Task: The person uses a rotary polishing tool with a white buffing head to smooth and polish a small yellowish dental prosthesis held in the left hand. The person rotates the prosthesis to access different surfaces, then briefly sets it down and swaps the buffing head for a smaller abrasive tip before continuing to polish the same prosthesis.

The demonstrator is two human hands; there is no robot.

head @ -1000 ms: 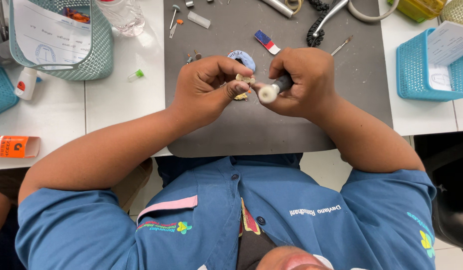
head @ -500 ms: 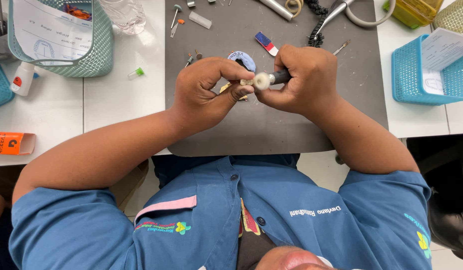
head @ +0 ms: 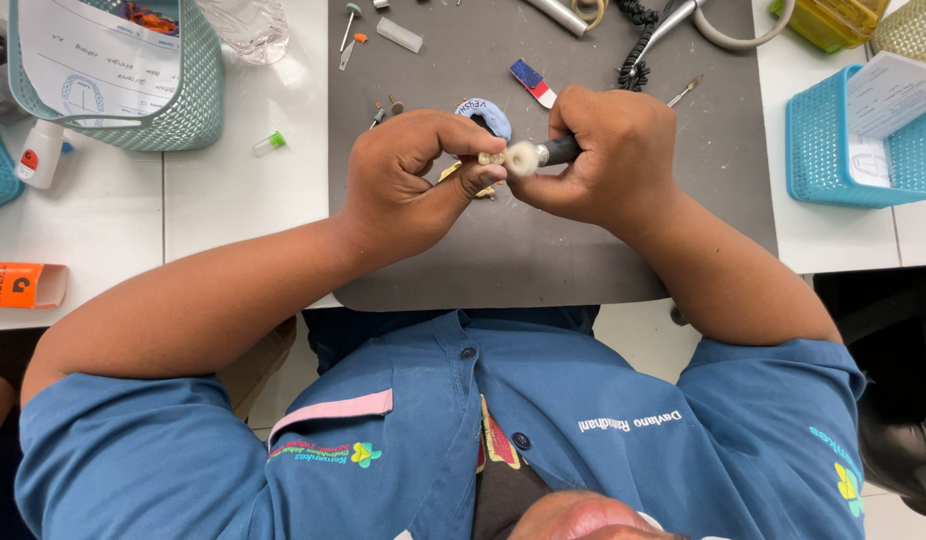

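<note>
The small pale workpiece [head: 491, 158] sits pinched between the thumb and fingertips of the left hand [head: 415, 175], held just above the dark grey mat [head: 583, 250]. Touching it from the right side is the white polishing wheel [head: 523, 157] on the tip of a dark handpiece [head: 561, 150], which the right hand [head: 608, 155] grips with its fingers wrapped closed around the shaft. Both hands are thus clamped on what they carry and pressed close together over the mat's middle.

Compared with a second ago, the wheel has swung round: then it pointed down and sat below the left thumb, while now the handpiece lies nearly level and the wheel meets the piece side-on. Half a second ago that level position was already reached, so the change has mostly settled. I judge this to mean the tool has been brought to a fresh face of the piece. The hands have also risen slightly toward the mat's far edge.

Just beyond the workpiece, on the mat, lies a blue arch-shaped object [head: 486, 110], partly hidden by the left fingers. Farther up the mat is a red and blue strip [head: 533, 82], and small burs [head: 385, 110] lie near the mat's left edge. Off the mat stand a teal basket [head: 183, 110] and a blue basket [head: 833, 150] on opposite sides.
</note>
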